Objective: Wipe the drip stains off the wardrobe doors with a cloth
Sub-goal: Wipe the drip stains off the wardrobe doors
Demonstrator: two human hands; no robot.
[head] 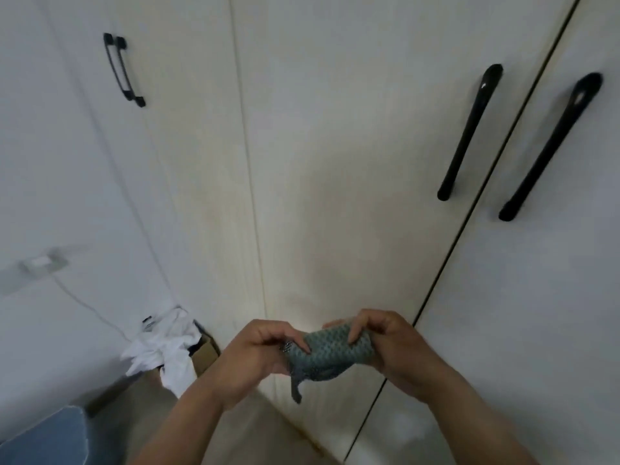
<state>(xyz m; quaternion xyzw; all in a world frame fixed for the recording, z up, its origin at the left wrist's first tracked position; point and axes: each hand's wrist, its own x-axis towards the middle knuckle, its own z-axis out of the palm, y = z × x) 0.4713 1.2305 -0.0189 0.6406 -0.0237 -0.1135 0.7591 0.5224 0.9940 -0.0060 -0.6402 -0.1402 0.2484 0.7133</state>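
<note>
While left hand (248, 355) and right hand (391, 344) each pinch one grey cloth (330, 352), wardrobe doors (352, 162) behind, three black handles (469, 132).

Both hands (255, 350) (385, 344) grip cloth (330, 352) before wardrobe doors (352, 162).

This looks like a room in a home, likely a bedroom. Tall pale wardrobe doors (335, 162) with long black handles (469, 132) fill the wall ahead. In the corner, on the floor (255, 431), a cardboard box (206, 352) spills crumpled white fabric (161, 350). On the left wall is a socket (42, 263) with a white cable (87, 307) trailing down.
</note>
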